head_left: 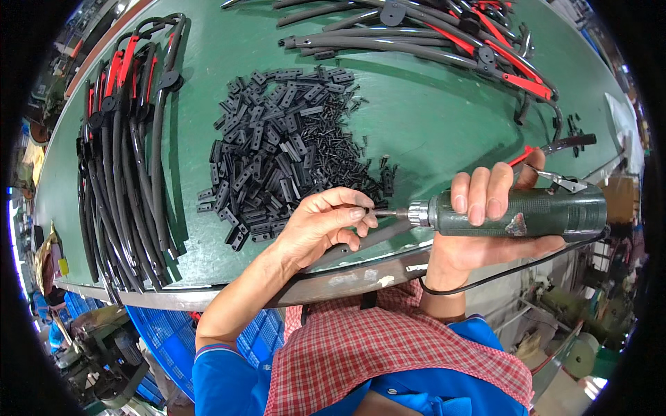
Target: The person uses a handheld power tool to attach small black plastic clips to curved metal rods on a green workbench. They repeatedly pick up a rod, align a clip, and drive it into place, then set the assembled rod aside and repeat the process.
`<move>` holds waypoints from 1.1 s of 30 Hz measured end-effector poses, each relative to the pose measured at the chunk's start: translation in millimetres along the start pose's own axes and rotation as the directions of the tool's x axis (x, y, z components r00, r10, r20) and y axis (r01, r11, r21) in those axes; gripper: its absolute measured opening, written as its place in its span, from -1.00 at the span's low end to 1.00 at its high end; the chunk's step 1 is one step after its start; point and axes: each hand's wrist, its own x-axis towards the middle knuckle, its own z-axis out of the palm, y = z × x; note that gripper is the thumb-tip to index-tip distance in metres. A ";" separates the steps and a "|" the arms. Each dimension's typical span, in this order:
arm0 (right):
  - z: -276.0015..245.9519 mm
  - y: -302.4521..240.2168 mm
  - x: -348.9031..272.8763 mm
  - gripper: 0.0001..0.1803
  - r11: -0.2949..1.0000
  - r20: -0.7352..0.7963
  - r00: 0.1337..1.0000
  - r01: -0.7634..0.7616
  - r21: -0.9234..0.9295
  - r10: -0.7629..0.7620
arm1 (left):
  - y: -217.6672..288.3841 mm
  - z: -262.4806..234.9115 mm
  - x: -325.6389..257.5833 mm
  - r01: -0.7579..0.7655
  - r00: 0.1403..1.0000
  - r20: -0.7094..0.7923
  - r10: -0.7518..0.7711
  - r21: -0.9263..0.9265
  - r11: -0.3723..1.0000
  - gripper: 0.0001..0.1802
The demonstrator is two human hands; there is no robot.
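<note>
My right hand (479, 208) is wrapped round a dark green power screwdriver (527, 213), which lies level and points left. Its chuck (418, 213) and thin bit reach toward my left hand (326, 225). The fingers of my left hand pinch together at the bit's tip, on what looks like a small dark screw (369, 211), partly hidden by the fingertips. Below the bit, a dark grey tube (381, 236) lies along the table's near edge. Just beyond my left hand spreads a heap of black screws (329, 135) beside a pile of black plastic blocks (260, 152).
Bent dark tube frames with red parts lie in a bundle (125, 173) at the left, and more frames (416, 38) lie at the far side. The green table (198, 263) has a curved near edge. A black cord (513, 277) hangs from the screwdriver. Blue crates (166, 340) stand below.
</note>
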 end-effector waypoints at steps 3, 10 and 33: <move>-2.4 2.1 -4.0 0.11 0.998 0.024 1.000 -0.009 -0.055 0.011 | -0.5 2.9 0.4 -0.006 1.000 0.001 0.006 0.027 1.000 -0.82; -1.7 0.6 -8.2 0.09 0.999 -0.007 1.000 0.015 -0.030 -0.015 | -0.8 2.5 -0.8 0.061 0.998 0.014 -0.061 0.041 0.997 -0.80; 1.7 -13.0 -23.9 0.09 0.990 -0.061 0.992 0.109 -0.090 -0.115 | -11.4 9.9 -0.7 0.042 0.996 0.084 -0.043 0.021 0.999 -0.76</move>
